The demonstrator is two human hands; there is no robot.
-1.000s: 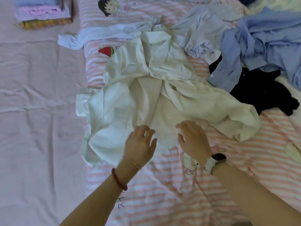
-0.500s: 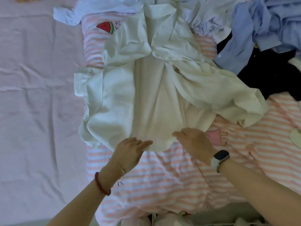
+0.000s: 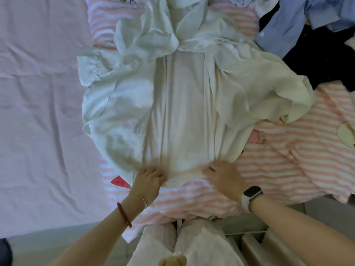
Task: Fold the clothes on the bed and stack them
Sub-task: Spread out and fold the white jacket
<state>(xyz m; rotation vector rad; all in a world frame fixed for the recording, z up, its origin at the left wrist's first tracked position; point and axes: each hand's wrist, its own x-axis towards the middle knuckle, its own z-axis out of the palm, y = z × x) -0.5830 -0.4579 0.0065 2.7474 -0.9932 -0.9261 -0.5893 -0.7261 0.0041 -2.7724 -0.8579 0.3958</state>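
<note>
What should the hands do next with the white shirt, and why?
Probably fold one bunched side panel inward. Both the left hand and right hand hold the hem of the white shirt; its middle lies flat, but both sides are crumpled.

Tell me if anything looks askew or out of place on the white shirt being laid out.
The white shirt is not lying flat: its front panels are bunched and rumpled on both sides, and the sleeve on the left is crumpled. Its upper right edge runs up against the blue shirt and dark garment.
</note>
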